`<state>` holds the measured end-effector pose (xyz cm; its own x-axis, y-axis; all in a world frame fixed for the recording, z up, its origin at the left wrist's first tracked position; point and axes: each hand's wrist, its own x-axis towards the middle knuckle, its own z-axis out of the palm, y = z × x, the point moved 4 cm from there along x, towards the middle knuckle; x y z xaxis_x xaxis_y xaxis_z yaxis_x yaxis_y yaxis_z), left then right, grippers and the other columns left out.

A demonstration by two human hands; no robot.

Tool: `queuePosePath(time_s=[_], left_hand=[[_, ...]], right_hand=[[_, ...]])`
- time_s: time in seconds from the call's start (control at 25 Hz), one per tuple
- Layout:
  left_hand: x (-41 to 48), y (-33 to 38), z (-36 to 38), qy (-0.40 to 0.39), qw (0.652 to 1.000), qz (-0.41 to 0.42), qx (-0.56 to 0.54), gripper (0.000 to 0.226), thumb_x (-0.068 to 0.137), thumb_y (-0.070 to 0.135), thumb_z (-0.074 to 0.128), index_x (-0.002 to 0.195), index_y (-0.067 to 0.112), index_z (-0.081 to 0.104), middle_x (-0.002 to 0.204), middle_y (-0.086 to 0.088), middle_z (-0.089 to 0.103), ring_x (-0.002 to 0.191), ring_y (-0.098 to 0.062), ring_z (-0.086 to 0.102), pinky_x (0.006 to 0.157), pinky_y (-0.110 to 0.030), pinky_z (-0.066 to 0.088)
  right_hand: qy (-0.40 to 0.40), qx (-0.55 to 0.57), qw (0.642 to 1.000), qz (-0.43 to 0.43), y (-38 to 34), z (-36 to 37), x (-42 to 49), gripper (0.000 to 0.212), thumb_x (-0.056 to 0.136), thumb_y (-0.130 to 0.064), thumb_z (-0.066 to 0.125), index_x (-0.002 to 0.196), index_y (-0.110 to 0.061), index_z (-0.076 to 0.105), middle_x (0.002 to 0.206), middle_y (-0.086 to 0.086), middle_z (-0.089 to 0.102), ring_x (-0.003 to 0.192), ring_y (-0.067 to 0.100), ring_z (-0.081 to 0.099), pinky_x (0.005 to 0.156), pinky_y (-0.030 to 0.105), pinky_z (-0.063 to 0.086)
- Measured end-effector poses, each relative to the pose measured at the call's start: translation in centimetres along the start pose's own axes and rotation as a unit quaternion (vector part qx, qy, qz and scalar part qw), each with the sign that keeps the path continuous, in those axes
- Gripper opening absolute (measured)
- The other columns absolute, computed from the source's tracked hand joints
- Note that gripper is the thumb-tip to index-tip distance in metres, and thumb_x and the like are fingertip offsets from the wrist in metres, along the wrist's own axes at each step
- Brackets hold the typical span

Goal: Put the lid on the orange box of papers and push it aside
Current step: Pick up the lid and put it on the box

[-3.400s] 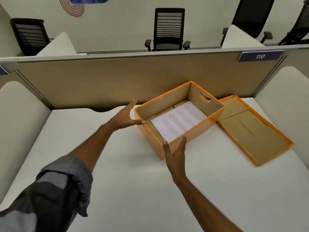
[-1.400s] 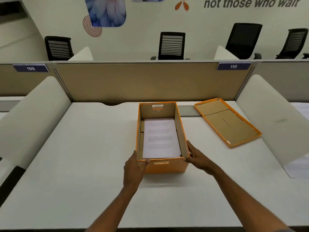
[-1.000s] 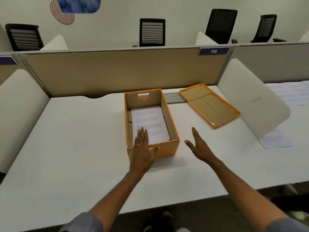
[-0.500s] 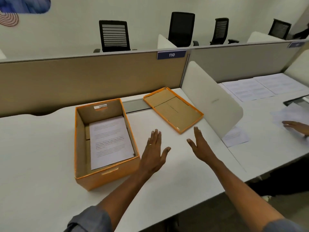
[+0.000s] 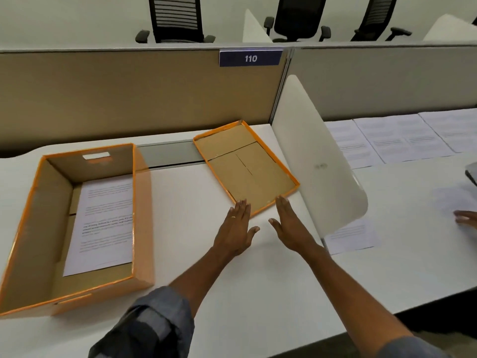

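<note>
Lid upturned on counter, right of open orange box | our left hand, right hand at its near edge, fingers apart, empty | light stiff cardboard; we judge gripping both long rims best

surface white | partition tan, behind it, with sign reading 110 | divider white, rounded, upright on the right | sheets printed, in a row beyond divider, one more at its near end | chairs black, behind partition | another person's hand at right edge
</note>
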<state>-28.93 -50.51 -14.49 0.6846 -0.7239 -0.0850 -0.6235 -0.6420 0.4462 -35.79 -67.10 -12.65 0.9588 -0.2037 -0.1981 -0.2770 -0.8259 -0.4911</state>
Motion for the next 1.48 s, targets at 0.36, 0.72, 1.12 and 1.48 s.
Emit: queuePosePath(time_s=[0.36, 0.72, 1.12, 1.48], left_hand=[[1.3, -2.0, 3.7, -0.056, 0.998, -0.028, -0.011, 0.078, 0.098, 0.06, 0.024, 0.156, 0.008, 0.025, 0.164, -0.011, 0.028, 0.154, -0.023, 0.016, 0.125, -0.036, 0.009], [-2.7, -8.8, 0.2, 0.121, 0.957, -0.205, -0.163, 0.062, 0.092, 0.03, 0.068, 0.147, 0.012, 0.044, 0.157, -0.009, 0.04, 0.145, -0.023, 0.036, 0.114, -0.034, 0.034], [-0.3, -10.5, 0.0, 0.102, 0.9, -0.292, -0.307, 0.092, 0.072, 0.031, 0.079, 0.153, 0.024, 0.035, 0.146, 0.003, 0.055, 0.13, -0.018, 0.054, 0.105, -0.034, 0.049], [-3.0, -10.1, -1.0, 0.083, 0.925, -0.271, -0.253, 0.097, 0.073, 0.039, 0.076, 0.156, 0.023, 0.027, 0.149, -0.002, 0.052, 0.133, -0.025, 0.053, 0.105, -0.044, 0.049]], right_hand=[[-0.061, 0.019, 0.998, 0.025, 5.2, 0.4, 4.9, 0.079, 0.104, -0.042, 0.041, 0.159, -0.005, -0.003, 0.169, 0.01, -0.007, 0.157, 0.023, -0.004, 0.125, 0.036, 0.007], [-0.08, 0.087, 0.991, 0.063, 7.9, 0.1, 8.5, 0.12, 0.083, -0.045, 0.076, 0.158, -0.003, -0.008, 0.168, 0.012, -0.009, 0.156, 0.026, -0.006, 0.125, 0.041, 0.006], [-0.043, 0.196, 0.978, 0.059, 4.8, 1.9, 9.3, 0.089, 0.077, -0.027, 0.086, 0.147, -0.011, 0.033, 0.14, 0.008, 0.053, 0.12, 0.024, 0.056, 0.093, 0.034, 0.049], [-0.038, 0.211, 0.975, 0.064, 2.8, 0.5, 6.9, 0.06, 0.075, -0.006, 0.076, 0.126, -0.021, 0.049, 0.109, 0.002, 0.065, 0.099, 0.025, 0.066, 0.08, 0.042, 0.059]])
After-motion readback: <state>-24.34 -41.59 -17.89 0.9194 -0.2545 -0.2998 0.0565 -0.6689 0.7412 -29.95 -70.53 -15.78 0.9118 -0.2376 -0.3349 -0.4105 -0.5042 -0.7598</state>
